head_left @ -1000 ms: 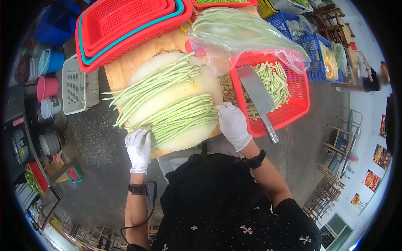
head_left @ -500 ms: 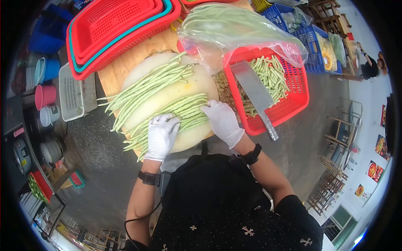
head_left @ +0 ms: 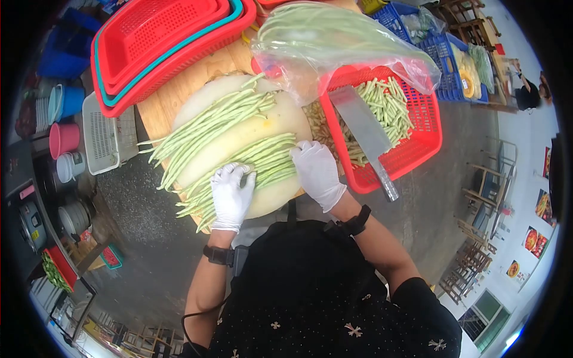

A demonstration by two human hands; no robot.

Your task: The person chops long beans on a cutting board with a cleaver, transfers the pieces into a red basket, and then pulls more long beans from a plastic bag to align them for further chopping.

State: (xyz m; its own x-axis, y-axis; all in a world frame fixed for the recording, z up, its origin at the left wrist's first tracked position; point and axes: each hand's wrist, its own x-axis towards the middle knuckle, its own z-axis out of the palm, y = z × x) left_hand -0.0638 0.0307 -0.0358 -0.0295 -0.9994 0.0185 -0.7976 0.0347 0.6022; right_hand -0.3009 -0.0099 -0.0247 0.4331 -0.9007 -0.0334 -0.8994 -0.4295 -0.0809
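Note:
Two bunches of long beans lie side by side on a round, pale cutting board: the upper bunch (head_left: pixel 215 122) and the lower bunch (head_left: pixel 271 156). In a white glove, my left hand (head_left: pixel 231 197) bends its fingers over the lower bunch near its middle. My right hand (head_left: pixel 317 176), gloved too, is curled at the right ends of that bunch; its fingertips are mostly hidden. The cutting board (head_left: pixel 262 206) rests on a wooden table. Right of it, a cleaver (head_left: pixel 361 122) lies across a red basket (head_left: pixel 427 128) holding cut bean pieces (head_left: pixel 385 110).
A clear plastic bag of long beans (head_left: pixel 334 39) lies beyond the board, overlapping the red basket. Stacked red and teal baskets (head_left: pixel 161 42) occupy the table's far left. Blue crates (head_left: pixel 441 65) stand at the far right. A white crate (head_left: pixel 104 134) and buckets are on the left.
My left hand has shifted slightly along the lower bunch, its thumb now more raised. My right hand has moved slightly and stays at the bean ends. The cleaver and baskets have not moved.

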